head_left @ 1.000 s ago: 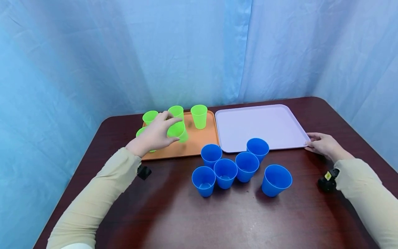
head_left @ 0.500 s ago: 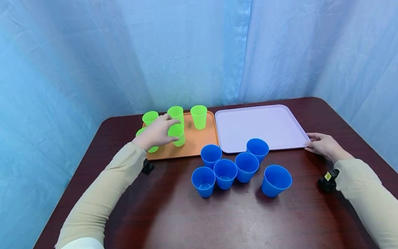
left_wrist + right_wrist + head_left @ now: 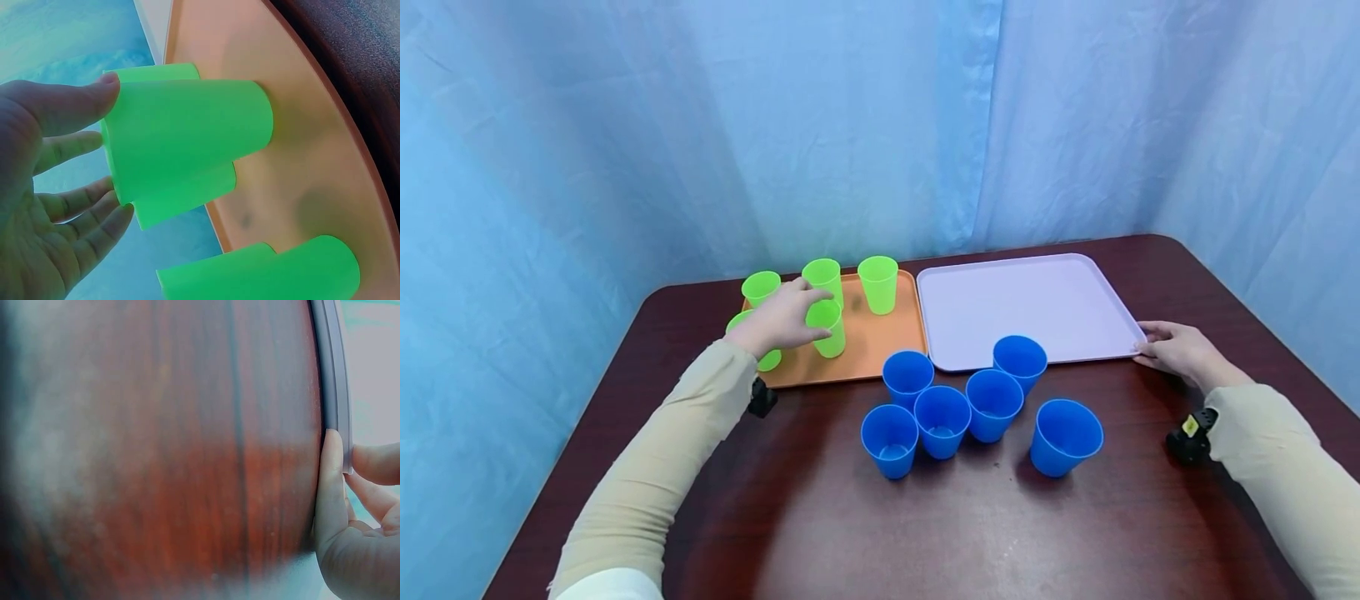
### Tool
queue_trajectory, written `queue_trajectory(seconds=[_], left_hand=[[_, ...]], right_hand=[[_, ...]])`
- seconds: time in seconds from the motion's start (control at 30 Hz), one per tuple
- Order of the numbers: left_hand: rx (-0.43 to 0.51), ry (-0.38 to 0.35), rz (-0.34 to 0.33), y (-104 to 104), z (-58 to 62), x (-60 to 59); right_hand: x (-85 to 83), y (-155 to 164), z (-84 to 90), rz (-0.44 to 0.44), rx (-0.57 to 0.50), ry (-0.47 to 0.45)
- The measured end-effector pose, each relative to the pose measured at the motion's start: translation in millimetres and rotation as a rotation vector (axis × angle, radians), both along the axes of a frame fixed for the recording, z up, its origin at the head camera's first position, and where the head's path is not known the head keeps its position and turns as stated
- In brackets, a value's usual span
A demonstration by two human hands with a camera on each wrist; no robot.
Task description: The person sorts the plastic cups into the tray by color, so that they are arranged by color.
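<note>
In the head view my left hand [image 3: 787,315] holds a green cup [image 3: 830,335] by its rim over the orange tray [image 3: 872,350]. The left wrist view shows the thumb on one side of this green cup [image 3: 187,125] and fingertips at the rim opposite. Several other green cups, such as one at the tray's far right [image 3: 878,287], stand upright around it; my hand and wrist partly cover those at left. My right hand [image 3: 1180,350] pinches the near right corner of the lavender tray [image 3: 1030,300], thumb on one face and fingers against the other.
Several blue cups stand upright on the dark wooden table [image 3: 970,533] in front of the trays. One blue cup [image 3: 1063,437] is apart at the right; another blue cup [image 3: 1019,363] overlaps the lavender tray's near edge in this view. A blue curtain [image 3: 865,125] hangs behind.
My left hand has lowered the green cup toward the orange tray, its thumb and fingers drawing closer together. The right hand stays at the lavender tray's corner.
</note>
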State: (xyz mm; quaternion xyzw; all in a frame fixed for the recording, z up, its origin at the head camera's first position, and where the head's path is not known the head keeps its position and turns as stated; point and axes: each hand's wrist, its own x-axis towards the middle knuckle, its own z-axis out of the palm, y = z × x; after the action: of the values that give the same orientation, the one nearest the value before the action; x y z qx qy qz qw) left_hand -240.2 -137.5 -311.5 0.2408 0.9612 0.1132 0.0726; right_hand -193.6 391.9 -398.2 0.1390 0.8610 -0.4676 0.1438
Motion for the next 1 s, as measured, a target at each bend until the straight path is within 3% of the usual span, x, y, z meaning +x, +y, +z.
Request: queue_trajectory(seconds=[0.43, 0.83, 1.0], left_hand=[[-0.015, -0.041, 0.019, -0.1, -1.1, -7.9], [-0.029, -0.035, 0.026, 0.5, -3.6, -6.8], [0.015, -0.038, 0.060, -0.4, -2.8, -4.4]], right_hand=[[0.2, 3.1, -0.6, -0.011, -0.004, 0.001], [0.6, 2.5, -0.4, -0.006, 0.006, 0.005], [1.3, 2.0, 0.5, -0.007, 0.018, 0.004]])
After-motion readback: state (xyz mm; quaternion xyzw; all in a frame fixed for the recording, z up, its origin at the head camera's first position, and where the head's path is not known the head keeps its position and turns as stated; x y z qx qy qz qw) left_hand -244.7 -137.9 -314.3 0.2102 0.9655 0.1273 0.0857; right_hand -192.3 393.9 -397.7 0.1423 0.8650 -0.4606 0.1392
